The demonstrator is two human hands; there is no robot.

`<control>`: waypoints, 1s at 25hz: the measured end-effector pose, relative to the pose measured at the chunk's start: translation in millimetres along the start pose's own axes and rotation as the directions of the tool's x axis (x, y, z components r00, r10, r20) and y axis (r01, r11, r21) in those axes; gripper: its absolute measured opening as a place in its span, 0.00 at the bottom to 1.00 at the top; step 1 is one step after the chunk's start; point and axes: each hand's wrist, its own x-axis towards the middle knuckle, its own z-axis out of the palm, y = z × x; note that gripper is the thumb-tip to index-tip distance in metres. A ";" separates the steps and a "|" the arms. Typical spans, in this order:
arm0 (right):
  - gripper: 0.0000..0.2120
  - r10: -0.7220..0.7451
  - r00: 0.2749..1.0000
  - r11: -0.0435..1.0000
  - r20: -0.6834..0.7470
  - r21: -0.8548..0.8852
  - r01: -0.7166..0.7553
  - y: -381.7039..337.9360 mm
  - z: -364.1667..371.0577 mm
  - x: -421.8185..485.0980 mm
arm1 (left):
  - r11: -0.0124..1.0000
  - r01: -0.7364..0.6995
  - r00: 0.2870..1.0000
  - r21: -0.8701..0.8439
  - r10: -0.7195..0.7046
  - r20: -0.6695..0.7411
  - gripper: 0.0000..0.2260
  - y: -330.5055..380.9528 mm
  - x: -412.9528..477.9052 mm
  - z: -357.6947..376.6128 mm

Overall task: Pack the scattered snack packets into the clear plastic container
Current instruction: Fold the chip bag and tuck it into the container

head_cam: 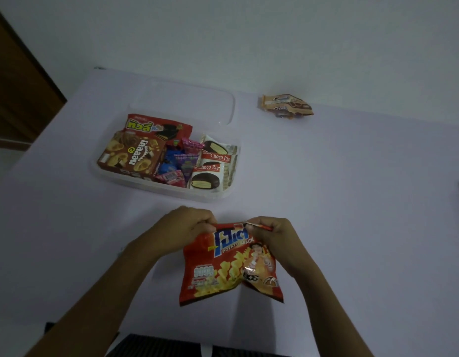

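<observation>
The 2 hands are close together near the front edge of the white worktop (352,202) and they hold 1 red potato snack bag (231,269) between them. The left hand (182,228) has its fingers curled and pinches the top left corner of the bag. The right hand (269,235) is curled in the same way and pinches the top right corner, where a small part of the seal sticks out beside the fingers. The bag hangs down from this top edge toward the person, and its lower part is a little wrinkled. The clear plastic container (171,193) stands on the worktop farther from the person, to the left of the hands and apart from them. Inside it, a brown snack pack (132,155) lies on the left, a red wafer pack (156,127) behind it, small candy packets (182,161) in pink, purple and blue in the middle, and 2 Choco Pie packets (213,163) on the right. 1 tan biscuit packet (286,105) lies alone on the worktop at the far right, well apart from the container.
</observation>
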 end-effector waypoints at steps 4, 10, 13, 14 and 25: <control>0.08 -0.023 1.000 1.000 -0.011 -0.003 0.023 -0.1 5.0 0.7 | 0.999 0.023 0.999 0.026 -0.023 -0.032 0.06 3.9 3.5 4.7; 0.18 -0.003 0.985 0.995 0.174 -0.094 0.020 -8.9 1.8 1.2 | 0.988 0.009 0.998 0.154 0.002 -0.070 0.03 -2.9 4.2 12.3; 0.16 -0.106 0.985 0.921 0.139 -0.360 0.150 -15.8 5.5 6.1 | 0.987 0.002 0.997 0.162 0.009 -0.071 0.04 -9.0 3.5 13.8; 0.14 -0.153 0.978 0.869 0.140 -0.451 0.201 -16.6 6.3 7.8 | 0.986 -0.002 0.998 0.164 0.013 -0.065 0.05 -10.3 2.4 14.9; 0.15 -0.349 0.917 0.630 0.195 -0.676 0.383 -2.2 27.8 5.8 | 0.927 -0.057 0.996 0.371 0.080 -0.048 0.09 -9.6 4.3 13.3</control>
